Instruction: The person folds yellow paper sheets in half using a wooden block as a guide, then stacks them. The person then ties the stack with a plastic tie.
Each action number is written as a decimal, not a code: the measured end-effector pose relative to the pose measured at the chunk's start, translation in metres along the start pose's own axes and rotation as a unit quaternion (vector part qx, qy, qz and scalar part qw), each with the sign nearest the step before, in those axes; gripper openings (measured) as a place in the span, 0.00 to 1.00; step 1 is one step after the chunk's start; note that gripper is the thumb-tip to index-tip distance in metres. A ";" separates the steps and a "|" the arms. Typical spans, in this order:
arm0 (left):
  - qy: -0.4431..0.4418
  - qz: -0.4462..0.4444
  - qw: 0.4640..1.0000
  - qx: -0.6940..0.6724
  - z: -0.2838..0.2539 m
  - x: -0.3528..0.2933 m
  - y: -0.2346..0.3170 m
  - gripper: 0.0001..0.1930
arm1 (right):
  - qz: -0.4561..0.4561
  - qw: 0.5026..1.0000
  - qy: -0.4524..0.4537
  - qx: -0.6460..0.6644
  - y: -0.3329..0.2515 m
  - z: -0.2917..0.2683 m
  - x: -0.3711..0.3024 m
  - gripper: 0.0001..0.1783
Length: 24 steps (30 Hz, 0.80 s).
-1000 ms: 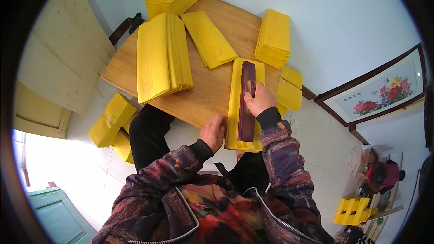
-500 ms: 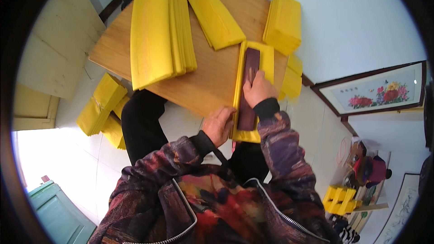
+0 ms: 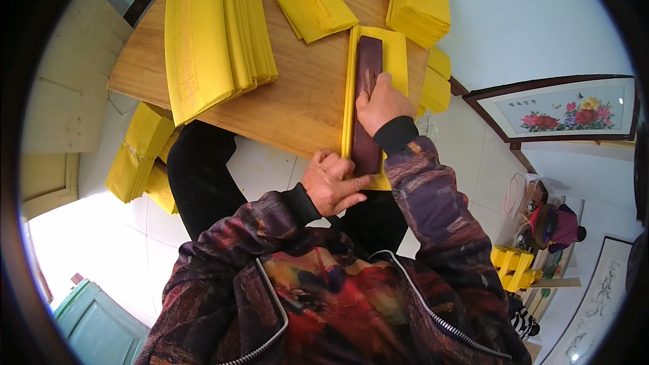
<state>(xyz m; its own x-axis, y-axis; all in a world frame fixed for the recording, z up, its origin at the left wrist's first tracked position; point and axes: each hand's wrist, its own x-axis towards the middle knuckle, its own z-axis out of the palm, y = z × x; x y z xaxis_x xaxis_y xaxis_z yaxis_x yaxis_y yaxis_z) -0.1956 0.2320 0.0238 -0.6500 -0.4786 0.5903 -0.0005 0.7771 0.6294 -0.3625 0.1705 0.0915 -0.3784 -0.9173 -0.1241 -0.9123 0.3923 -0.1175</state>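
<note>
A long dark reddish-brown wooden bar lies lengthwise on folded yellow paper at the table's near right edge. My right hand is wrapped over the bar's middle, thumb on top. At the bar's near end, my left hand is at the paper's near left corner; some fingers are curled, and the thumb and one finger reach right along the paper's near edge. The paper's layers show along its left side. Part of the grip is hidden under the left hand.
A thick fanned stack of yellow paper stands on the wooden table at left. A thinner yellow bundle lies beyond, another stack at back right. More bundles sit low at left. A framed flower picture leans at right.
The view has shifted, so the table and stacks sit higher and further left. My left hand has turned, its thumb and a finger now reaching across the near end. My right hand stays on the bar.
</note>
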 end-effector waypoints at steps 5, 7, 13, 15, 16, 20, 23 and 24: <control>-0.039 0.020 0.994 0.096 0.009 -0.002 0.006 0.21 | 0.028 0.999 0.023 0.012 -0.008 -0.003 -0.005 0.18; -0.032 0.023 0.992 0.118 0.012 -0.002 0.006 0.20 | 0.039 0.999 0.029 0.020 -0.008 -0.004 -0.006 0.18; -0.050 0.046 0.984 0.168 0.012 -0.008 0.009 0.20 | 0.042 0.997 0.028 0.065 -0.006 -0.007 -0.008 0.18; -0.062 0.044 0.980 0.185 0.011 -0.011 0.013 0.20 | 0.052 0.996 0.012 0.065 -0.004 -0.009 -0.008 0.19; -0.069 0.044 0.978 0.194 0.010 -0.012 0.015 0.20 | 0.050 0.996 0.013 0.073 -0.003 -0.010 -0.008 0.20; -0.095 0.032 0.966 0.239 0.011 -0.011 0.024 0.21 | 0.051 0.993 0.009 0.102 0.002 -0.007 -0.007 0.22; -0.121 -0.006 0.960 0.253 0.014 -0.009 0.033 0.19 | 0.042 0.991 0.003 0.128 0.012 -0.001 0.001 0.23; -0.130 -0.025 0.957 0.256 0.015 -0.009 0.036 0.18 | 0.030 0.990 0.002 0.139 0.017 0.001 0.004 0.24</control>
<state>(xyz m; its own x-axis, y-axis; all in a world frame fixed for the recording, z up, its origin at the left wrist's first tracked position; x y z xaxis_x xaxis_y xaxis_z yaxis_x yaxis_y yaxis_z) -0.2014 0.2702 0.0333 -0.8065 -0.4546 0.3781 -0.3666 0.8861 0.2835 -0.3790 0.1737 0.0880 -0.4314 -0.8919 -0.1357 -0.8099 0.4491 -0.3772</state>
